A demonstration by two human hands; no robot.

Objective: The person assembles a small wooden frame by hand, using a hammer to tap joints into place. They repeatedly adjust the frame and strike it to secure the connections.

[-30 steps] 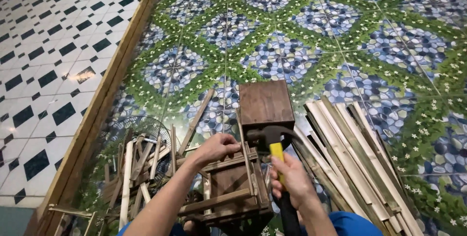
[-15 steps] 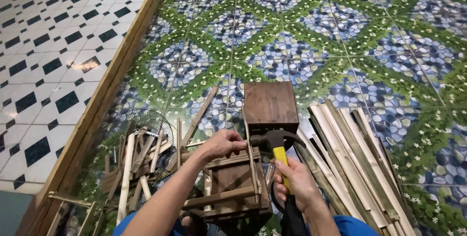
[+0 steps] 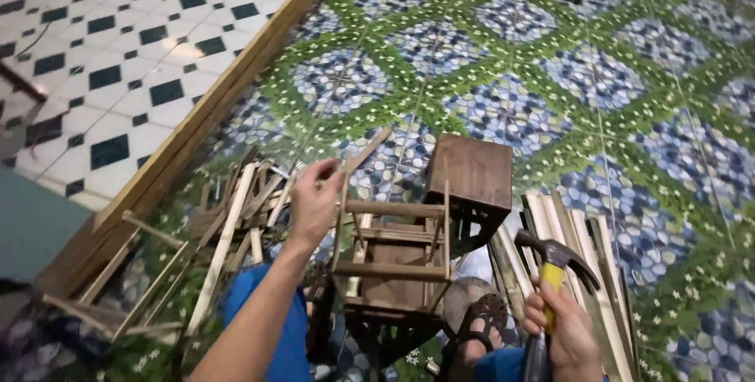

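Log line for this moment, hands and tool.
left hand: gripping wooden frame top corner | right hand: holding hammer, head raised beside frame | slats: right, on floor

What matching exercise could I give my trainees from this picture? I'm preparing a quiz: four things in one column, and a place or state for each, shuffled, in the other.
Things:
1. Left hand
2. Hammer
3. Bamboo slats
4. Dark wooden box

Places or states:
A. Lying in a row on the floor at right
B. Gripping the top corner of the small wooden frame
C. Held by its yellow handle in the right hand
D. Standing on the patterned floor behind the frame

Pairs: 1-B, 2-C, 3-A, 4-D
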